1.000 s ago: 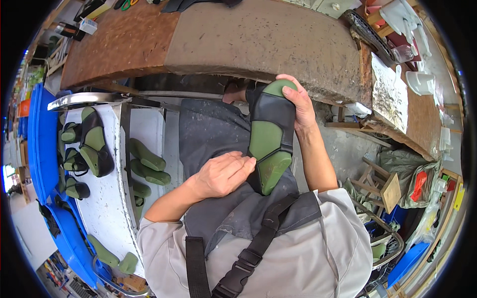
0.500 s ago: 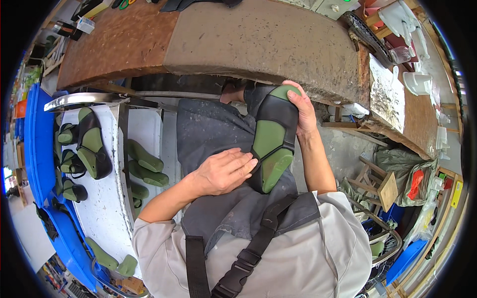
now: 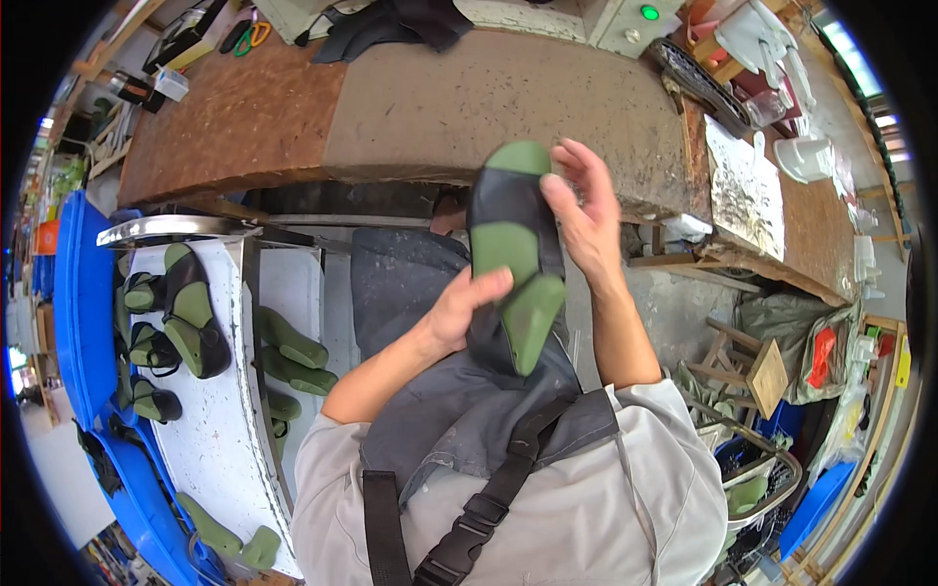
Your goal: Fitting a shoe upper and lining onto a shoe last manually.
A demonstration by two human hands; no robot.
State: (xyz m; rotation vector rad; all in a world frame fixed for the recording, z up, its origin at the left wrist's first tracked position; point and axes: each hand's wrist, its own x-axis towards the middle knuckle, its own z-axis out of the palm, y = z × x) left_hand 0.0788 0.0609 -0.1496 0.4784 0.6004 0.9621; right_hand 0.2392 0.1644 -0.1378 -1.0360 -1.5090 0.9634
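Observation:
Over my lap is a green shoe last (image 3: 506, 251) with a black sandal upper (image 3: 509, 203) on it, its rounded toe end pointing away from me. My left hand (image 3: 461, 308) grips it near the heel, thumb across the green surface and fingers hidden beneath. Beside the toe end, my right hand (image 3: 586, 217) is slightly blurred, its fingers apart and curved, with nothing visible between them. A dark apron (image 3: 410, 293) covers my lap below the last.
A brown workbench (image 3: 420, 117) spans the far side, with dark material (image 3: 391, 29) lying at its back. On the left, a white rack (image 3: 210, 430) bears several green lasts and black sandals. A small wooden stool (image 3: 767, 379) stands at the right, near a blue bin (image 3: 83, 293) on the opposite side.
My right hand has released the toe end and its fingers have spread. My left hand has taken hold near the heel, thumb on top. The last has shifted slightly left.

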